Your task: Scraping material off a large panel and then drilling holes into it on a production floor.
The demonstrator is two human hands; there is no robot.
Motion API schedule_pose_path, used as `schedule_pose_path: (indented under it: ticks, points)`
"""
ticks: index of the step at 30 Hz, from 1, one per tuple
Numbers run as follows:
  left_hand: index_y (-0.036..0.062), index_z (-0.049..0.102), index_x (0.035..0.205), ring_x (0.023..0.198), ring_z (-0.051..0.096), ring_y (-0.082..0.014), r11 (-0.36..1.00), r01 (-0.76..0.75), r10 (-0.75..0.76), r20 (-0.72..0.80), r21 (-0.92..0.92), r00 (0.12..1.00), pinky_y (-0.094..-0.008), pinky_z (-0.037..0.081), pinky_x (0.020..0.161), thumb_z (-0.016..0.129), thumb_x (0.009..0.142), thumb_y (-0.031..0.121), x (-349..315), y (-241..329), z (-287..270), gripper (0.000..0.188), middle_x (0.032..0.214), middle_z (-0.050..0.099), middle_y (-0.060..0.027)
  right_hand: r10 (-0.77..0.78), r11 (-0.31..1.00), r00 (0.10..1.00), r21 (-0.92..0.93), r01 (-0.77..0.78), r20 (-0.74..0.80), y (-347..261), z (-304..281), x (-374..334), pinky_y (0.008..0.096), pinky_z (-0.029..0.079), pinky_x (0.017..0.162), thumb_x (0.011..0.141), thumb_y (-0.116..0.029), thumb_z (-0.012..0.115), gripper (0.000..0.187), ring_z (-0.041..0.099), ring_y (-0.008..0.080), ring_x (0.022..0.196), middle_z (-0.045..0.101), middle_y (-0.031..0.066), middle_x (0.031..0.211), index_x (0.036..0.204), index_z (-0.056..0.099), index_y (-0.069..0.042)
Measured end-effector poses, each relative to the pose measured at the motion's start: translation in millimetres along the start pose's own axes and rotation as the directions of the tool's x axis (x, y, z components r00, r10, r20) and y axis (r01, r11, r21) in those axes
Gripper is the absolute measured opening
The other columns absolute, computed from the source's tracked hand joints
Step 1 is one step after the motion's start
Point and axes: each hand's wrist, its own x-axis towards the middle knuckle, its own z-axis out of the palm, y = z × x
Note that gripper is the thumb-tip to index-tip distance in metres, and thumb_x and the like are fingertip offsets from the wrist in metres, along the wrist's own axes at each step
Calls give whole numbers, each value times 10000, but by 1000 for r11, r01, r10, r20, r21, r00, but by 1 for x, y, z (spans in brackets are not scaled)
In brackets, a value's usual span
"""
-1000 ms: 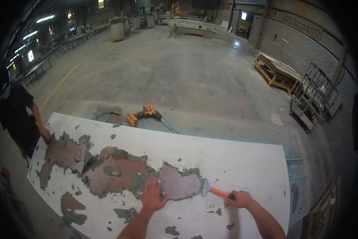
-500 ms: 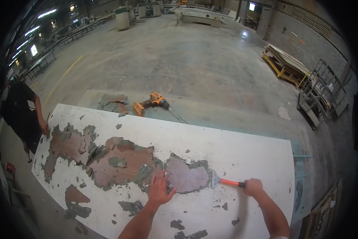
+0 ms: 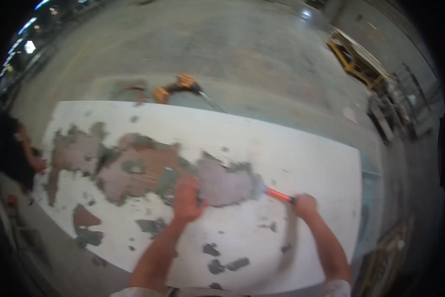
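Note:
A large white panel (image 3: 314, 163) lies in front of me, with a torn grey-green and reddish-brown layer (image 3: 155, 168) across its left and middle. My right hand (image 3: 305, 205) is closed round the handle of a scraper (image 3: 280, 194), red with a black end. The scraper's wide blade is at the right edge of a pale purplish piece (image 3: 225, 184) of that layer. My left hand (image 3: 187, 200) lies flat with fingers stretched out, at the left edge of the purplish piece. Motion blurs the fingers, and the blade's exact contact is hard to make out.
Loose grey-green flakes (image 3: 238, 264) lie on the panel's near part. An orange and black cordless drill (image 3: 183, 83) with a long bit rests beyond the far edge. Another person (image 3: 14, 151) stands at the left end. A yellow-framed stack (image 3: 356, 59) stands far right.
My view has tilted downward, so the panel and drill appear higher. The scraper's handle now slants more. My left hand stays by the purplish piece, and the right keeps hold of the scraper.

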Motion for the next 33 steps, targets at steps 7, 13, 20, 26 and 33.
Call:
schedule_pose_path:
  ticks: [7, 13, 20, 26, 33]
  points:
    - [-102, 305, 1536, 1456, 370, -461, 998, -16, 16, 2, -62, 1000, -582, 210, 1233, 736, 822, 306, 7, -1, -9, 929, 1596, 354, -301, 23, 999, 999, 41, -25, 37, 25, -13, -8, 477, 590, 769, 848, -241, 644, 172, 731, 351, 837, 738, 155, 892, 918, 750, -126]
    - [-88, 312, 1539, 1463, 363, -462, 998, -32, 34, 31, -57, 999, -578, 197, 1238, 667, 859, 344, 4, -3, -7, 881, 1594, 361, -299, -58, 998, 998, 16, 58, -25, 10, -9, -4, 481, 598, 728, 847, -249, 646, 192, 742, 352, 805, 750, 152, 871, 897, 760, -102]
    - [-72, 324, 1543, 1461, 365, -457, 997, -75, 76, -12, 13, 997, -553, 190, 1246, 613, 885, 303, 3, -1, 1, 811, 1596, 374, -275, -72, 991, 997, 111, 72, -7, -11, -1, 0, 472, 591, 773, 861, -237, 636, 165, 738, 335, 878, 749, 146, 915, 917, 757, -139]
    - [-80, 340, 1527, 1468, 362, -444, 994, -87, 87, 1, 64, 996, -559, 208, 1240, 606, 914, 344, 16, 22, 11, 791, 1584, 384, -282, 19, 985, 1000, 174, -14, -25, 20, 4, -4, 465, 592, 778, 852, -221, 648, 154, 737, 331, 903, 750, 137, 940, 897, 760, -125]
    - [-90, 365, 1512, 1443, 395, -440, 995, -97, 94, -121, -27, 988, -491, 290, 1212, 476, 1039, 343, 4, 5, 15, 651, 1579, 381, -289, -151, 986, 988, 66, 153, -29, 14, -23, 5, 418, 605, 752, 853, -111, 657, 148, 746, 293, 888, 762, 98, 973, 937, 778, -111]
